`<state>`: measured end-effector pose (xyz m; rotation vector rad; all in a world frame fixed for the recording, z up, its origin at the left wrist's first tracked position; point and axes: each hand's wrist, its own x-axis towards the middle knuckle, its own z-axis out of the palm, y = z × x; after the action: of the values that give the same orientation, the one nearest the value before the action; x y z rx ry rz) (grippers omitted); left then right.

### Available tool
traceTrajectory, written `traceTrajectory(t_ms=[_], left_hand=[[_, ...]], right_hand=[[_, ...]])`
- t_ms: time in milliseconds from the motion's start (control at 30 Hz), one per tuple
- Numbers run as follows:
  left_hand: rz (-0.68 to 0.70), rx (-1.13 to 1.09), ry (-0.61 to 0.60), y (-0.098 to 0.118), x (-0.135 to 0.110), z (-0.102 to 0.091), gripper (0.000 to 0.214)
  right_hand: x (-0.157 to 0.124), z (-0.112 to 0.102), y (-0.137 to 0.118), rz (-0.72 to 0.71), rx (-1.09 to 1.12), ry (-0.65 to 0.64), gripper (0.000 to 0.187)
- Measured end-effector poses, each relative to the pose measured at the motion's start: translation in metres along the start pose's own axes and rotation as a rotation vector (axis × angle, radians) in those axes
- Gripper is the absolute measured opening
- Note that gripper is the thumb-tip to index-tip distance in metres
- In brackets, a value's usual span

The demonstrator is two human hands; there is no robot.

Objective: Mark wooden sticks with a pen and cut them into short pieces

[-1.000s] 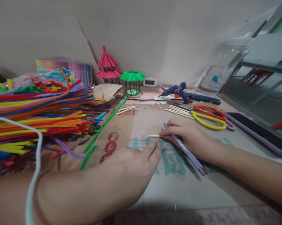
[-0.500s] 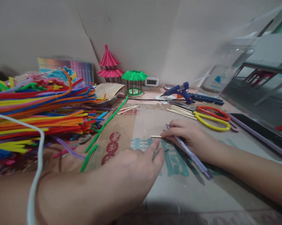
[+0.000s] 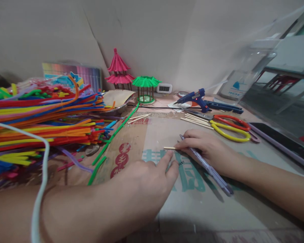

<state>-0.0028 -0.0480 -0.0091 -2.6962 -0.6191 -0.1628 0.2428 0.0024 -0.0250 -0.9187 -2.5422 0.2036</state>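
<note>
1. Head view: at the near left a pale cord hangs across the left forearm.
2. Left hand reaches in over the cardboard, its index finger and thumb a little apart, nothing seen between them. The index tip is just on the near side of the stick; whether it touches, I cannot tell.
3. The stick lies low over the cardboard, between the 2 hands, its long axis running left to right, nearly straight across the view. Its free end points left, beyond the left index tip; its right end is pinched in the fingers of the right hand, the nearer of the 2.
4. A pen is also held in the right hand, slanting from far left to near right, across the stick's line.
5. Farther out, pipe cleaners heap up on the left; to the right are scissors and a phone.
6. Beyond the hands, loose sticks lie beside the scissors.
7. Farthest back on the tabletop: a glue gun, a timer, a green pavilion and a pink tower.
</note>
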Motion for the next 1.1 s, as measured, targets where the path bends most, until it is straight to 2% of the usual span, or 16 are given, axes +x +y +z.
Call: traceTrajectory(t_ms=[100,400,600,800,933,1100], left_hand=[[0.002,0.012,0.013,0.000,0.000,0.003,0.051],[0.036,-0.013,-0.056,-0.003,0.003,-0.005,0.046],[0.017,0.051,-0.014,-0.001,0.002,-0.005,0.056],[-0.029,0.028,-0.091,-0.004,0.006,-0.009,0.064],[-0.028,0.009,-0.090,-0.007,0.005,-0.009,0.063],[-0.059,-0.020,-0.157,-0.008,0.005,-0.009,0.061]], right_hand=[[0.000,0.000,0.000,0.002,0.005,-0.006,0.018],[0.000,0.000,0.000,0.020,0.002,-0.015,0.018],[0.000,0.000,-0.002,0.018,0.002,-0.023,0.018],[0.000,0.000,-0.001,0.011,0.015,-0.012,0.016],[0.000,-0.001,-0.001,0.026,0.029,-0.037,0.016],[0.001,-0.002,-0.003,0.035,0.036,-0.029,0.017]])
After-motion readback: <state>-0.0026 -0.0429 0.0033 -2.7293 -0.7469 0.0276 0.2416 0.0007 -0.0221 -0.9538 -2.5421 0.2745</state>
